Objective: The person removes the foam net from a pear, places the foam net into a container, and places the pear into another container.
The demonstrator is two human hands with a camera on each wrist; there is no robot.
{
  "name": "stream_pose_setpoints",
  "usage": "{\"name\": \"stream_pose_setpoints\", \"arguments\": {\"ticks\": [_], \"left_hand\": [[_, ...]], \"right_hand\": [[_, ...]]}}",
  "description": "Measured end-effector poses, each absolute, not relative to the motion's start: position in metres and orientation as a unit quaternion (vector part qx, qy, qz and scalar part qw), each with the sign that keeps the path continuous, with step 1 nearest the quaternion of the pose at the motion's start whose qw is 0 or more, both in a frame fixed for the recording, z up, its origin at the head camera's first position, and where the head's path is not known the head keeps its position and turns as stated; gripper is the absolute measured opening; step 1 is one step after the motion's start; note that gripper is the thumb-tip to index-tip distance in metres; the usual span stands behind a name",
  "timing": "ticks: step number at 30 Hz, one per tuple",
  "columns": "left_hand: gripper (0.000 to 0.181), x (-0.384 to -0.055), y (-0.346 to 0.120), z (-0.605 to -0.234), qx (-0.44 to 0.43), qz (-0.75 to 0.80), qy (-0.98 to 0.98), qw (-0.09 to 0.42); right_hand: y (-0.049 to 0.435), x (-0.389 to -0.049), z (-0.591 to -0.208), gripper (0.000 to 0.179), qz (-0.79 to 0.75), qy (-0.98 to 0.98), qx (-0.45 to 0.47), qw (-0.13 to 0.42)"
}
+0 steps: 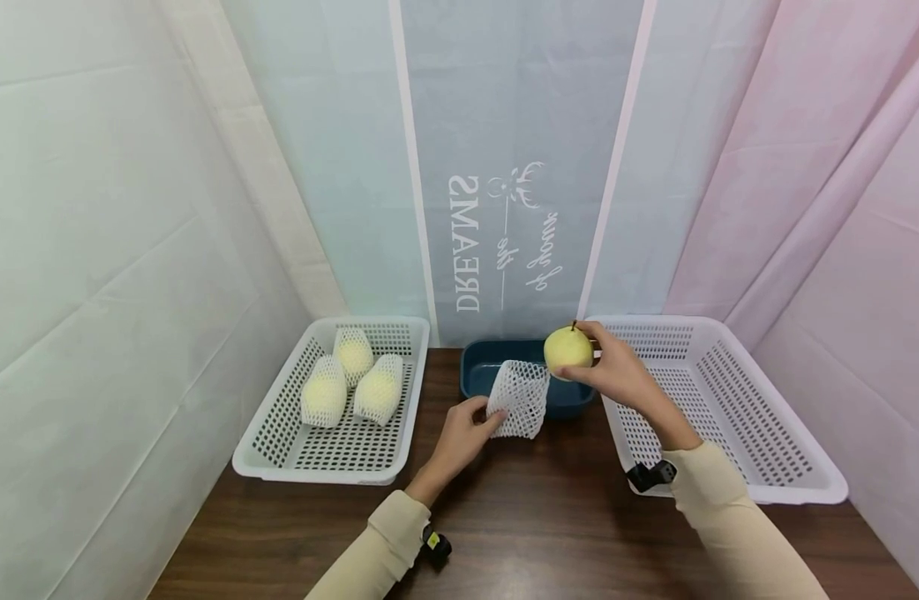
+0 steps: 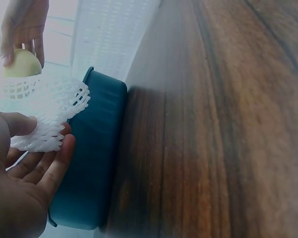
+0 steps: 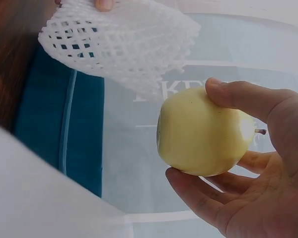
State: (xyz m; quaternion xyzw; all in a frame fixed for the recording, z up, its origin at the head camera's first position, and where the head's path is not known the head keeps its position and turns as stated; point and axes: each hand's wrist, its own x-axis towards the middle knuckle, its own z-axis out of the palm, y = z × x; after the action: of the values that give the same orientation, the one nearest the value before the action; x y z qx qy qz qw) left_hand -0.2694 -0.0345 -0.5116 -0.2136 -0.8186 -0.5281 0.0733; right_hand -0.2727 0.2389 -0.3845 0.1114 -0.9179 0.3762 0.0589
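R hand curled rnd pear (bare)

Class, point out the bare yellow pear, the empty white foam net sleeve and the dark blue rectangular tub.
Bare yellow pear (image 3: 201,134), right wrist view: middle of its skin.
Empty white foam net sleeve (image 1: 521,398), head view: middle of its mesh.
Dark blue rectangular tub (image 2: 93,156), left wrist view: outer wall.
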Motion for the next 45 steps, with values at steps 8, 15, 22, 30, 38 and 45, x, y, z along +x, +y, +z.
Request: {"name": "stream_pose_setpoints", "arguments": {"ticks": [8,15,22,30,38,45], "left_hand": [[0.015,-0.272,-0.030,-0.511,-0.216,-0.533,-0.816,0.063],[0.015,-0.272,-0.026,-0.507,-0.214,-0.547,-0.807,0.058],[0.016,-0.273,-0.021,-0.504,-0.213,-0.552,-0.804,0.052],[0.016,-0.276,-0.016,-0.502,-0.220,-0.546,-0.807,0.054],[0.016,-0.276,-0.012,-0.496,-0.216,-0.549,-0.806,0.051],[0.015,-0.282,-0.003,-0.493,-0.213,-0.553,-0.804,0.047]], "right_hand": [[0.247,-0.278,-0.384,0.091,0.368,-0.922,0.101,0.058],[0.254,-0.283,-0.386,0.092,0.364,-0.925,0.094,0.055],[0.261,-0.287,-0.387,0.092,0.356,-0.929,0.084,0.056],[0.268,-0.292,-0.386,0.093,0.356,-0.931,0.069,0.047],[0.276,-0.297,-0.388,0.093,0.352,-0.932,0.066,0.053],[0.284,-0.302,-0.388,0.095,0.357,-0.931,0.060,0.045]]}}
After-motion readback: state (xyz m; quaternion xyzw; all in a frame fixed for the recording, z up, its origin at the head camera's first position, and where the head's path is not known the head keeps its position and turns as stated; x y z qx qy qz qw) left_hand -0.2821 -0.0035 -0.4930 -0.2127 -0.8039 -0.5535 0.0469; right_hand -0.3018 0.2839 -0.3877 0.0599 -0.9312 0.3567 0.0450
